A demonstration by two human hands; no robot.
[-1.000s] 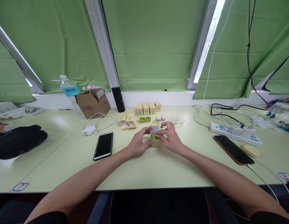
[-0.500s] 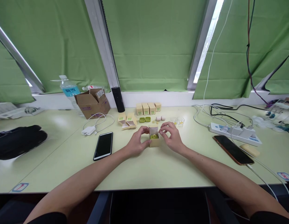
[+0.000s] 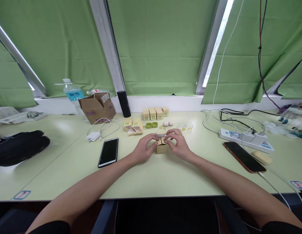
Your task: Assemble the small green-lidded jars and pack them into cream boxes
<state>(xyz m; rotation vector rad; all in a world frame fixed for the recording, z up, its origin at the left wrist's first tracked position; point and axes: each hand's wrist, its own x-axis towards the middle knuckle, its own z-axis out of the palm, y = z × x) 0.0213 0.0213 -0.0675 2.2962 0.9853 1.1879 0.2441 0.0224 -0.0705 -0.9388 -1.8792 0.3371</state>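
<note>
A small tan cardboard box (image 3: 161, 149) stands upright on the table between my hands. Its two side flaps are folded inward over the opening, and the lid stands up at the back, partly behind my fingers. My left hand (image 3: 144, 148) is curled at the box's left side, thumb and fingers closed on its flap. From the right, my right hand (image 3: 177, 143) pinches the other flap. The flaps cover what lies inside. Just behind the box are an open green case (image 3: 151, 125), two pale pink cylinders (image 3: 168, 123) and small clear containers (image 3: 185, 126).
Several closed tan boxes (image 3: 156, 113) line the back, with opened ones (image 3: 133, 126) nearer. A phone (image 3: 108, 152) lies left, another phone (image 3: 244, 156) right beside a power strip (image 3: 245, 140). A brown carton (image 3: 97, 109), black cylinder (image 3: 123, 104) and charger (image 3: 93, 136) are back left.
The box's side flaps have come down over its opening, hiding the green thing seen inside before. My right hand has moved slightly left onto the box.
</note>
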